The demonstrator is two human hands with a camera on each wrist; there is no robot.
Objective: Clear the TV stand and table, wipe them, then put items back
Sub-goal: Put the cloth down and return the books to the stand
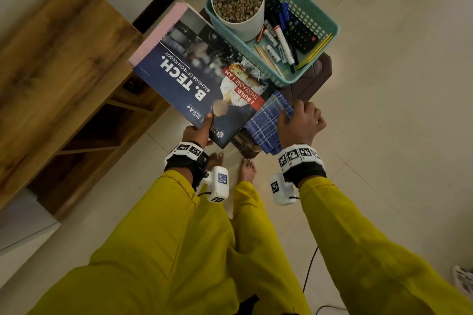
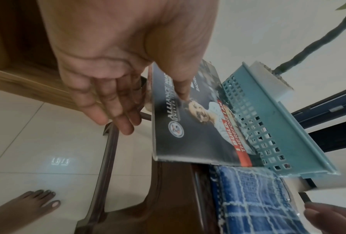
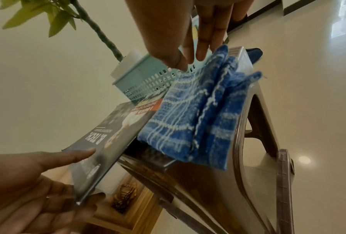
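Observation:
A blue "B. TECH" magazine (image 1: 194, 77) lies tilted over the left side of a brown plastic stool (image 1: 307, 79), on top of a pink book (image 1: 158, 33). My left hand (image 1: 198, 130) pinches the magazine's near corner, thumb on the cover and fingers underneath. A folded blue checked cloth (image 1: 266, 123) lies on the stool's near right part, beside the magazine (image 3: 107, 139). My right hand (image 1: 299, 120) is over the cloth (image 3: 188, 118); in the right wrist view its straight fingers (image 3: 200, 53) are at the cloth's far edge, without a plain grip.
A teal basket (image 1: 317, 18) at the stool's far side holds a white plant pot (image 1: 243, 23), markers, sticks and a black keypad device. The wooden TV stand (image 1: 64, 71) is to the left. My bare feet (image 1: 248, 169) stand by the stool; a cable (image 1: 309, 268) crosses the floor.

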